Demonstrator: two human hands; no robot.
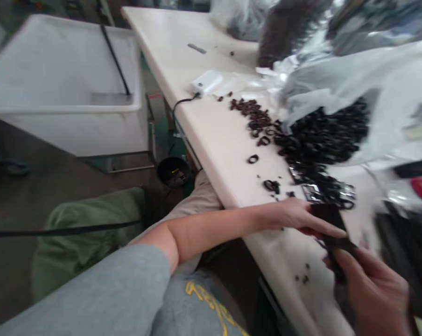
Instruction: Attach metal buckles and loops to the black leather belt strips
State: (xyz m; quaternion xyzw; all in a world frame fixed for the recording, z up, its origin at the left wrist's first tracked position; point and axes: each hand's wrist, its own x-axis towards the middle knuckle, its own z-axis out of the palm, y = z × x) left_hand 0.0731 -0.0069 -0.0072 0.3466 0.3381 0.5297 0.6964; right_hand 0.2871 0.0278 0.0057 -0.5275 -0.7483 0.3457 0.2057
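Note:
A dark belt strap (326,215) runs between my two hands over the right part of the white table (225,163). My left hand (298,217) reaches across and closes on the strap's upper end, its fingers lying along it. My right hand (375,280) grips the same strap lower down, the thumb on top. Motion blurs both hands. Just beyond them lie shiny metal buckles (312,192) and a pile of small black loops (326,135), partly under a clear plastic bag (351,70). A single black loop (253,159) sits apart to the left.
Brown loops (251,111) lie scattered near a white box (207,83) with a black cable. More dark straps (403,252) lie at the right. Left of the table stand a large white bin (116,133) and a small black bucket (172,172); a green-covered seat (88,238) is nearby.

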